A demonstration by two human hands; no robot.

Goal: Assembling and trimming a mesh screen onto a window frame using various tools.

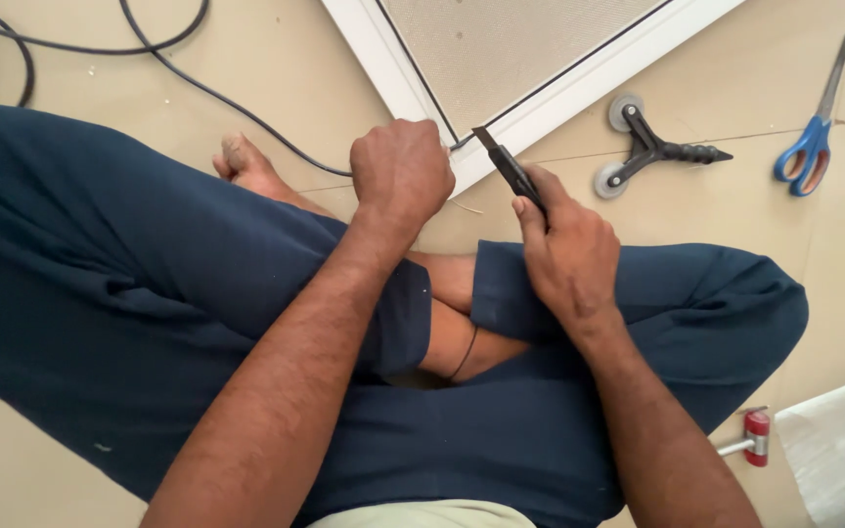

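I sit cross-legged on a beige tiled floor in dark blue trousers. My right hand [567,246] grips a black utility knife [509,166], whose blade tip meets the corner of a white-framed mesh screen [559,93] lying on the floor. My left hand [401,171] is closed in a fist at that same frame corner, just left of the blade; whether it pinches the black spline or mesh there is hidden by the fingers.
A black double-wheel spline roller [649,147] lies right of the frame corner. Blue-handled scissors [814,137] rest further right. Black cables [149,49] cross the floor at upper left. A red-capped tool [753,437] and white sheet [838,450] sit at lower right.
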